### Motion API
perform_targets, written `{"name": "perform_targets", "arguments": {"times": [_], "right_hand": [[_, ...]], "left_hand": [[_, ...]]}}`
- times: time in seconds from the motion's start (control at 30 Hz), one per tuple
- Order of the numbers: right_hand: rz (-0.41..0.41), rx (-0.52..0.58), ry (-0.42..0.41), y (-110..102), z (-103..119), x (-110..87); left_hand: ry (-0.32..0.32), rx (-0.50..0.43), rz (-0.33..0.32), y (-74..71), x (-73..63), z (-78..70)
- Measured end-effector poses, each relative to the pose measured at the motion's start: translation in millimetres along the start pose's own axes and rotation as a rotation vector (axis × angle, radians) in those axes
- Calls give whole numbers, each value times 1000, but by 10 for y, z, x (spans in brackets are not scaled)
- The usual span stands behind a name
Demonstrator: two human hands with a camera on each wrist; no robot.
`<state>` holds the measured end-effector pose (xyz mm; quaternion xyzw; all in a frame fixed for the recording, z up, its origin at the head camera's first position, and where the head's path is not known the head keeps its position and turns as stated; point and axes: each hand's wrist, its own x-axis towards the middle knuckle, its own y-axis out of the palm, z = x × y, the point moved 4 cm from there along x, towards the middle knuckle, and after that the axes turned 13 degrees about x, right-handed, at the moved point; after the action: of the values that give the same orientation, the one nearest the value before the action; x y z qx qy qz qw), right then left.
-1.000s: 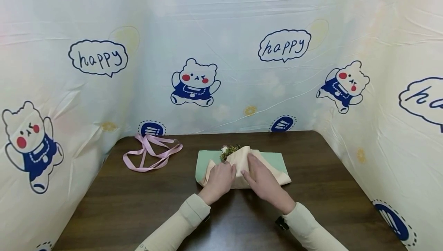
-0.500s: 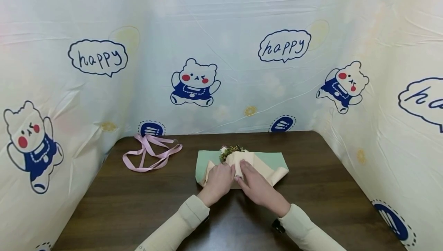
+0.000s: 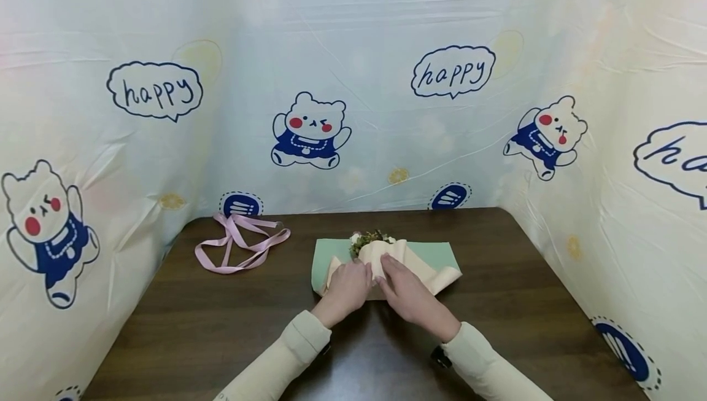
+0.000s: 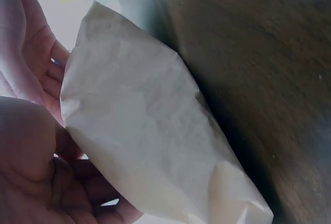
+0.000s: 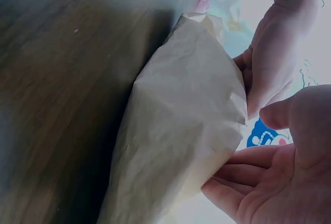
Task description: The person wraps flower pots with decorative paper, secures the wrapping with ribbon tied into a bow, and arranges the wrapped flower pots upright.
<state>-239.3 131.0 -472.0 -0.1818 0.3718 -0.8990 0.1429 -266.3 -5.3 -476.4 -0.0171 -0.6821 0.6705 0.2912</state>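
Observation:
A small bunch of flowers (image 3: 369, 242) with white blooms and green leaves pokes out from under cream wrapping paper (image 3: 417, 264). Beneath them lies a mint green sheet (image 3: 439, 255), its back corners showing. My left hand (image 3: 347, 287) pinches the paper's folded edge with curled fingers. From the other side, my right hand (image 3: 411, 293) presses on the paper with nearly straight fingers. The right wrist view shows the right thumb standing away from the paper (image 5: 176, 105). Both wrist views show the near face of the fold rising from the table; the stems are hidden inside.
A looped pink ribbon (image 3: 237, 242) lies on the dark wooden table (image 3: 210, 327) at the back left. A pale curtain (image 3: 375, 81) with printed bears and lettering hangs round the back and sides of the table.
My right hand has moved left and folded the raised cream paper down toward the left hand. More of the flowers shows above the fold. The left hand stays almost in place.

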Motion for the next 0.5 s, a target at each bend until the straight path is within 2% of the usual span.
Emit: {"name": "perform_targets", "arguments": {"times": [0.17,0.33,0.5], "right_hand": [[-28,33,12,11,22,54],[-83,41,17,19,53,128],[-169,-84,33,20,88,184]], "left_hand": [[30,-101,54,-19,19,61],[17,-200,110,-4,10,112],[-8,-250,139,31,4,146]]}}
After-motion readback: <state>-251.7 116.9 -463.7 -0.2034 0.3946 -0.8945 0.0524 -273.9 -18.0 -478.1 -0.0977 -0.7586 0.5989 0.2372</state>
